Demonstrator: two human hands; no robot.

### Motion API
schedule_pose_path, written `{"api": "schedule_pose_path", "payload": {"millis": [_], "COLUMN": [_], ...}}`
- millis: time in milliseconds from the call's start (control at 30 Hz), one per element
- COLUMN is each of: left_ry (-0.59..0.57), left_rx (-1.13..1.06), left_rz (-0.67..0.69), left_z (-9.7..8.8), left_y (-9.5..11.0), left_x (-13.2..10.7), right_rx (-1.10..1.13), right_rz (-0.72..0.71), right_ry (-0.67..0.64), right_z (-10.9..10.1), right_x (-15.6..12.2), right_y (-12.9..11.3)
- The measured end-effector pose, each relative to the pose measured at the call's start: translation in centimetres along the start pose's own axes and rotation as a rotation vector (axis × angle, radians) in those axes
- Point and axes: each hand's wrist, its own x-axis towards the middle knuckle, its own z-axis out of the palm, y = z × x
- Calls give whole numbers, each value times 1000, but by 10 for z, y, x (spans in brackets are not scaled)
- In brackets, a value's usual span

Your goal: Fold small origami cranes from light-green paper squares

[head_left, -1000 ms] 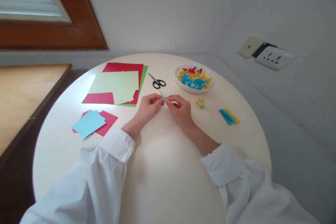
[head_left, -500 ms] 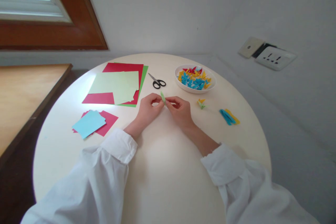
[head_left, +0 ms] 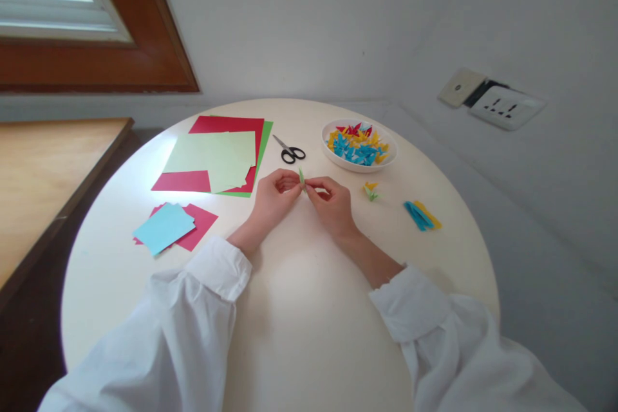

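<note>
The green slip [head_left: 302, 175], of folded paper, stands near upright just above mid-frame, its lower end pinched between the thumb and fingers of both the left hand [head_left: 277, 196] and the right hand [head_left: 333, 203]. It should be very light, crisp at its creases yet easily crushed or torn, so a fingertip hold low down seems best; its finer folds are too small to make out. Just beyond lie the scissors [head_left: 290, 155], the likeliest snag for anything reaching up the frame. Right of centre sit small yellow and green folds [head_left: 371, 192], with the dish [head_left: 338, 163] of coloured folds [head_left: 360, 149] above and blue and yellow strips [head_left: 418, 215] farther right. Sheets [head_left: 212, 151] lie upper left, cards [head_left: 167, 226] below them.
</note>
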Motion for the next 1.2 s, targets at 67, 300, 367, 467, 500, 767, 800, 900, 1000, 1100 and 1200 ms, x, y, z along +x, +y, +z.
{"api": "schedule_pose_path", "payload": {"millis": [67, 300, 367, 467, 500, 767, 800, 900, 1000, 1100, 1200], "left_ry": [-1, 17, 21, 20, 19, 3, 5, 11, 17, 12, 22], "left_rx": [-62, -101, -108, -146, -159, -176, -174, -185, -191, -178, -171], "left_rz": [-54, -101, -112, -143, -152, -180, -180, -177, -169, -162, -146], "left_z": [1, 0, 0, 1, 1, 1, 1, 1, 1, 2, 3], "left_y": [0, -5, -7, -7, -7, -3, -3, -4, -3, -2, -3], "left_x": [1, 1, 2, 2, 2, 1, 1, 2, 2, 2, 1], "right_rx": [-8, -19, -28, -48, -51, -44, -45, -36, -33, -57, -77], "right_rz": [-2, -11, -19, -55, -71, -83, -76, -69, -79, -115, -144], "right_ry": [4, 9, 6, 16, 25, 53, 53, 50, 46, 49, 55], "right_z": [0, 1, 1, 0, 0, 1, 0, 0, -1, -1, -1], "right_x": [0, 0, 0, 0, 0, -1, -1, -1, -1, -1, -1], "right_y": [0, 1, 1, 0, 0, 2, 2, 2, 2, 2, 1]}}
